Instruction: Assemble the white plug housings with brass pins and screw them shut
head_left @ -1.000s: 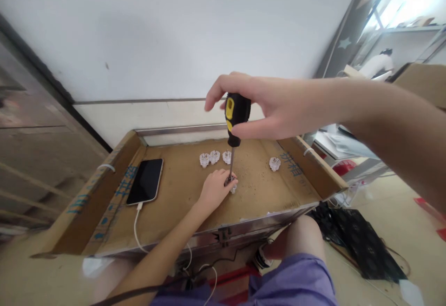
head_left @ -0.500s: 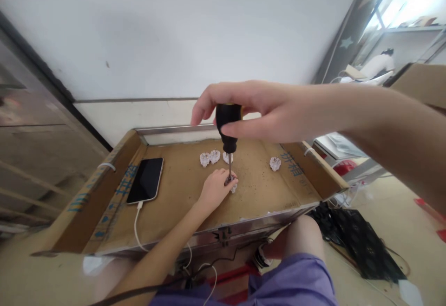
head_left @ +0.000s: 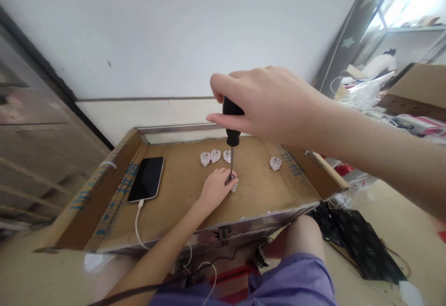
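The right hand grasps a screwdriver by its black handle, fingers curled around it and thumb across it; the shaft points down, nearly vertical. The left hand pinches a transparent plug between thumb and fingers on the cardboard-lined tabletop, at the screwdriver's tip. Three similar plugs lie beyond, a fourth to the right. A smartphone with a white cable lies left.

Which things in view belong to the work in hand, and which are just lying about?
In the work:
screwdriver, gripped by the right hand
white piece, held by the left hand at the screwdriver's lower end
four similar pieces, probably
cardboard, as work surface

Lying about:
phone
white cable plugged into it
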Motion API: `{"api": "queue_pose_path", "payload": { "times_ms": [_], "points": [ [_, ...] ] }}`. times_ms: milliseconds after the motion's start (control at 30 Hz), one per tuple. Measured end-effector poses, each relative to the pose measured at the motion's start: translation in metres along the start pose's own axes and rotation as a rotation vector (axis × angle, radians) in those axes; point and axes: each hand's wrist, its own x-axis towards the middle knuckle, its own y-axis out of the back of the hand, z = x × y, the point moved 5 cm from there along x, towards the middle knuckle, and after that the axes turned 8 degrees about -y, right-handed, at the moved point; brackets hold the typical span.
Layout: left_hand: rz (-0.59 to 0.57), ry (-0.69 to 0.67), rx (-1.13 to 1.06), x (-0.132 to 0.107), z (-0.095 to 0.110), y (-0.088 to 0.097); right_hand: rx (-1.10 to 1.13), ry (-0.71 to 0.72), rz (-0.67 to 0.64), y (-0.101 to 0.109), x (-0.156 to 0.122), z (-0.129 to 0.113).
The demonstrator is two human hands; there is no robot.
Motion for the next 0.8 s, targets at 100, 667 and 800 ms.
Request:
{"api": "queue_pose_path", "payload": {
  "times_ms": [100,667,800],
  "points": [
    [0.0,0.0,-0.002,0.0,0.0,0.0,0.053,0.004,-0.063,-0.001,-0.001,0.001],
    [-0.005,0.002,-0.01,0.0,0.002,0.001,0.208,0.032,-0.182,-0.003,-0.002,0.006],
    [-0.013,0.012,0.0,0.0,0.001,0.001,-0.032,-0.036,0.025,0.0,0.002,0.011]
  ]
}}
